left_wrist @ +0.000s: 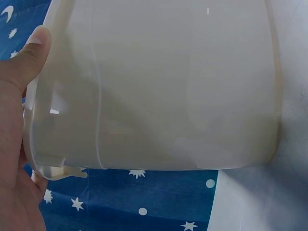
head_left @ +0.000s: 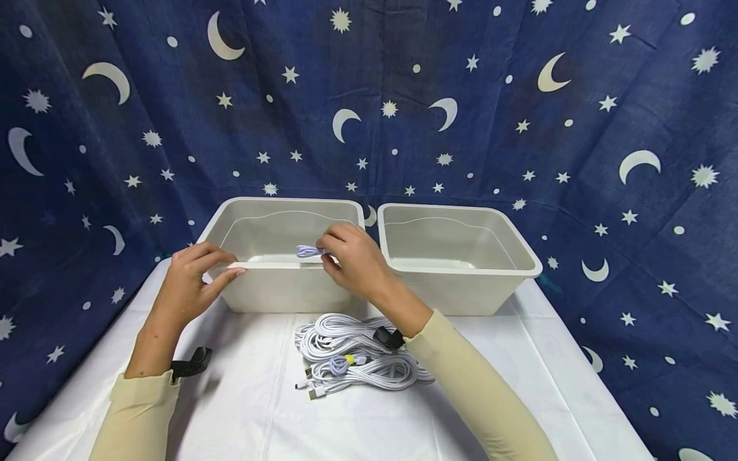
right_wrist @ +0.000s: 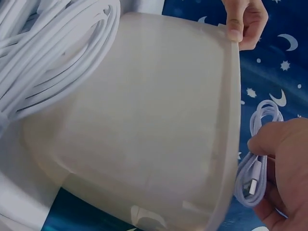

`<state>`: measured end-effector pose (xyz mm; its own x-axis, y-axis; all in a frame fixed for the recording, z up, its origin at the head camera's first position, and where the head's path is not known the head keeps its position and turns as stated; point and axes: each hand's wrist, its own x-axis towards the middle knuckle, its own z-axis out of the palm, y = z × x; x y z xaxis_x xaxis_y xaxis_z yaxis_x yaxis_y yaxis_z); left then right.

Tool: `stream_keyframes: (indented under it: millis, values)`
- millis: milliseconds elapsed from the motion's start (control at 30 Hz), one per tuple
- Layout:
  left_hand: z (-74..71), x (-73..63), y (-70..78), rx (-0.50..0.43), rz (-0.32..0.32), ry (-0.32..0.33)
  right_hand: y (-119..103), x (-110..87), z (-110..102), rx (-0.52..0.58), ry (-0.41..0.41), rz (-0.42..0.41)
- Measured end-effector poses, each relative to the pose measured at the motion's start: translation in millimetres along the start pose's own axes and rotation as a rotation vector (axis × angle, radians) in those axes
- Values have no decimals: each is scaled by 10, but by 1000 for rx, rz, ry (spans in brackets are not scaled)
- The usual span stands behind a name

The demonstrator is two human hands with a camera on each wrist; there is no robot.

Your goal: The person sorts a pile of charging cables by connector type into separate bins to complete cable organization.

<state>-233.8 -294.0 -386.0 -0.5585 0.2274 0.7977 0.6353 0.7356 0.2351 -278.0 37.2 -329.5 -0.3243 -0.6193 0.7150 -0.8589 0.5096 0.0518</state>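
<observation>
In the head view my left hand (head_left: 193, 278) grips the front rim of the left plastic bin (head_left: 282, 289) near its left corner. Seen from the right wrist, the thumb of that hand lies over the bin's outer side, with its fingers curled behind the rim. My right hand (head_left: 359, 261) pinches a coiled pale purple USB cable (head_left: 309, 251) above the front edge of the same bin. A metal plug end shows within this cable's coil (right_wrist: 258, 168) in the right wrist view. Shadow and the front wall hide part of the bin's inside.
A second pale bin (head_left: 450, 293) stands to the right. In front of the bins, under my right forearm, lie coiled white cables (head_left: 334, 330) and a small purple cable (head_left: 339, 365) with a yellow tie. Star-patterned cloth (head_left: 375, 83) hangs behind the white-covered table (head_left: 248, 397).
</observation>
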Motion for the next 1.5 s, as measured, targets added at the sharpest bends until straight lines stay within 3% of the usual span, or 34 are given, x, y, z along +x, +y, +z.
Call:
stream_keyframes:
  millis: [333, 667, 1100, 1500]
  values:
    - [7, 4, -9, -11, 17, 11, 65, -39, 70, 8, -42, 53]
    - [4, 3, 5, -3, 3, 8, 49, -126, 58, 19, 16, 56]
    - [9, -3, -1, -1, -13, -2, -19, -294, -7, 52, 17, 70]
    - [1, 15, -15, -6, 39, 13, -94, -484, -81, 97, 45, 82]
